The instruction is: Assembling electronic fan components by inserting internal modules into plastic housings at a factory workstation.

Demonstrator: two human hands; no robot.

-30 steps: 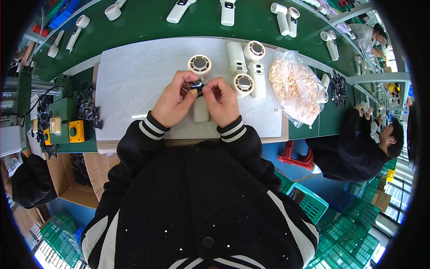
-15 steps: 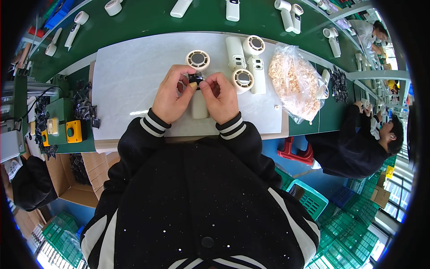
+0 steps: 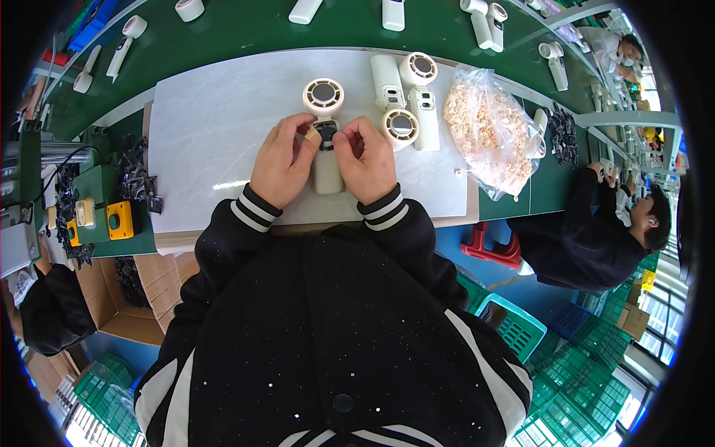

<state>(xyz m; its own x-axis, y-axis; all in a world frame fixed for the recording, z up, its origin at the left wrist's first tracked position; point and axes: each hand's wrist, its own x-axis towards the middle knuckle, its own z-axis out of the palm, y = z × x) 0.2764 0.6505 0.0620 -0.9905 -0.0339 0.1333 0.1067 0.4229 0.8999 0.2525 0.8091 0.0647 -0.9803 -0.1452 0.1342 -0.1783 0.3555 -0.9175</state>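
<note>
A white handheld fan (image 3: 328,175) lies on the pale board in front of me, its round grilled head (image 3: 323,94) pointing away. At its neck sits a small glossy black part (image 3: 326,132). My left hand (image 3: 283,164) pinches this part from the left with thumb and fingertips; a tan strip is wrapped around one finger. From the other side my right hand (image 3: 367,162) grips it between thumb and curled forefinger. The fingers partly cover the part, so how it sits on the neck is not fully visible.
To the right lie more white fans (image 3: 401,128) beside a clear bag of small beige pieces (image 3: 488,127). A yellow button box (image 3: 121,220) and black parts (image 3: 136,179) are at the left. Other fans line the green bench (image 3: 246,30). A co-worker (image 3: 588,231) sits at right.
The black part now sits lower against the fan's neck, and my fingers have flattened around it. My whole view has shifted slightly.
</note>
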